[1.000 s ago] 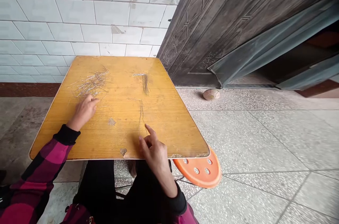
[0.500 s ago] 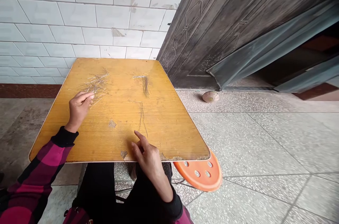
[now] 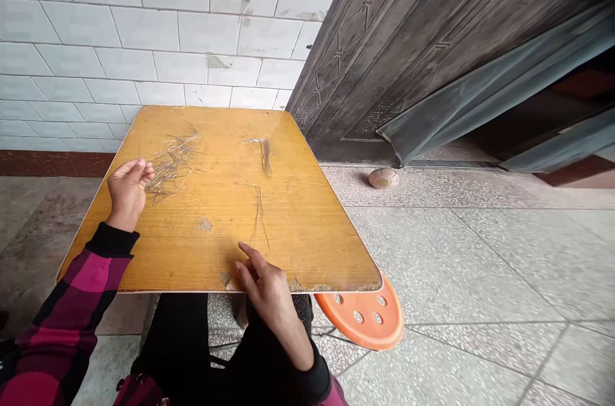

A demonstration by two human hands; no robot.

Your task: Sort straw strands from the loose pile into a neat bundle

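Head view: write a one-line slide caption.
Left hand beside a scattered pile of thin wires on a yellow tabletop, right hand at its near edge.

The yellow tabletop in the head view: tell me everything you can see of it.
The tabletop is a four-cornered board with a yellow wood-grain surface and a pale rim. It is chipped along the near edge, with a worn patch near the middle. Thin strands lie on it in three loose groups. The left hand rests at its left side, beside the largest group, and the right hand is at the near edge. Its far edge sits near a tiled wall.
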